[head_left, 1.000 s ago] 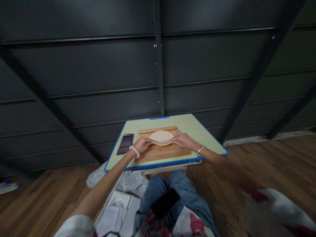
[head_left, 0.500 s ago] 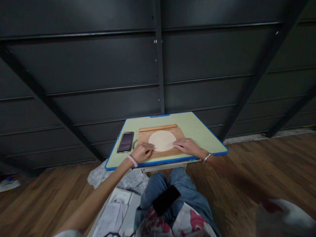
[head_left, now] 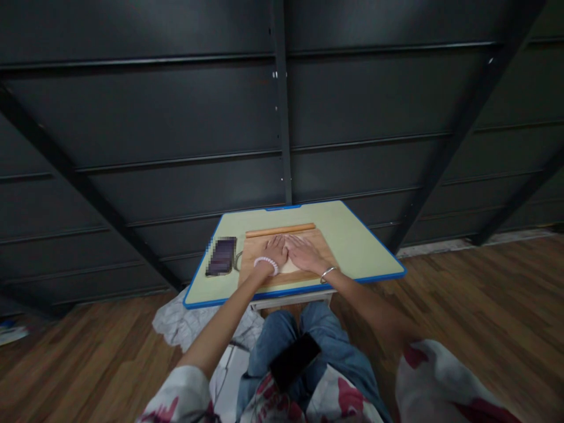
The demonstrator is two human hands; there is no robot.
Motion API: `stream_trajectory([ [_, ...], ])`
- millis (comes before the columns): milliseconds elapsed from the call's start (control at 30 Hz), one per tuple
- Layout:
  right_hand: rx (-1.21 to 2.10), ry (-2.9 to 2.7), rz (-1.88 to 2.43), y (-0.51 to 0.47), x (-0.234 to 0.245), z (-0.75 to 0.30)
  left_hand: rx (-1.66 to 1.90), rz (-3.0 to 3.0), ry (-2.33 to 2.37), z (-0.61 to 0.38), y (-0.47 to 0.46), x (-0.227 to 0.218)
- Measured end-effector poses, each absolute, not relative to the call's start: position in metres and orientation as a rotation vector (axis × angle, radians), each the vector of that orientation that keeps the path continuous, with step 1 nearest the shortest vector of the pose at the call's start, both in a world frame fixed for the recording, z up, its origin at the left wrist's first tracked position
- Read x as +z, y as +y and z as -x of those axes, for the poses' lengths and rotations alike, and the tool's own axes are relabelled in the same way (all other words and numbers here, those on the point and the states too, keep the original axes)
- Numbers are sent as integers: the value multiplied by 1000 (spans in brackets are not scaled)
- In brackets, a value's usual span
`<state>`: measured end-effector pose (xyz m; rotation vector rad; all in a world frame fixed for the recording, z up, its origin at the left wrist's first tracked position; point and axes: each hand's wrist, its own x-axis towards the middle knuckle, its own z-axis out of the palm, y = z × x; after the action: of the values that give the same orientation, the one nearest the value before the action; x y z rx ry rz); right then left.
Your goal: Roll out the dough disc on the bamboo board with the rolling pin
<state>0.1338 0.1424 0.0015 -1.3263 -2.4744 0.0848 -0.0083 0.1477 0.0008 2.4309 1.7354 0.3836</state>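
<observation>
A pale, flat round sheet of dough (head_left: pixel 289 266) lies on a wooden board (head_left: pixel 251 252), mostly covered by my hands. My left hand (head_left: pixel 276 251) rests flat on its left part, fingers stretched away from me. Beside it, my right hand (head_left: pixel 303 252) lies flat on the right part, its fingers pointing up and to the left. The two hands nearly meet in the middle. Just beyond them, a thin wooden rolling pin (head_left: pixel 281 230) lies along the board's far edge.
The board sits on a light green table (head_left: pixel 361 252) with a blue rim. A phone (head_left: pixel 222 256) lies at its left, and a dark phone (head_left: pixel 295 359) rests on my lap. Crumpled whitish cloth or paper (head_left: pixel 176 320) is below the table's left corner. A dark panelled wall (head_left: pixel 198 117) stands behind.
Both hands have moved inward and away from me, from the near edge of the dough onto its top. Their fingers, curled at the edge before, are now laid flat.
</observation>
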Motion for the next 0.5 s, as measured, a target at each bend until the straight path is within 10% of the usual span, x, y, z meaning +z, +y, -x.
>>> stream_trajectory([
  [500, 221, -2539, 1234, 151, -13, -188, 75, -2362, 1756, 62, 114, 16],
])
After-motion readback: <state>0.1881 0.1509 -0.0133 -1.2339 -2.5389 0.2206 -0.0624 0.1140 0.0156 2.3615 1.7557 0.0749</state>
